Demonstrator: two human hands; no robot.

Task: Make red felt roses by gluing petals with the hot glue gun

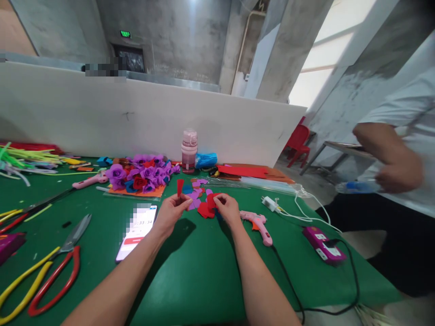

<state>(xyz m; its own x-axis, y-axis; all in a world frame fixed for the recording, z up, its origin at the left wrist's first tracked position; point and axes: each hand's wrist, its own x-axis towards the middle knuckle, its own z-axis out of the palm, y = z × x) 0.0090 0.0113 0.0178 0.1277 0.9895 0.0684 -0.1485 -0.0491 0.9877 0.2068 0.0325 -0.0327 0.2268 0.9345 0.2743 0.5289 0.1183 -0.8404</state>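
My left hand [172, 210] is closed, its thumb and fingers pinching a small red paper piece [180, 186] that sticks up above them. Beside it, my right hand [227, 208] pinches a red paper petal [211, 198]. Under and behind the fingers lie more cut petals: red petals [204, 210] and purple petals [195, 199]. A pink glue gun [258, 222] rests just right of my right hand. To the left of my left forearm is a phone [142, 230] with a lit timer screen.
Finished purple, red and blue paper flowers [147, 174] are heaped at the back, near a pink bottle [189, 151]. Large scissors [70, 244] lie at left. A purple power box [324, 244] with cables sits right. A person [401, 149] holding a bottle stands beyond the table.
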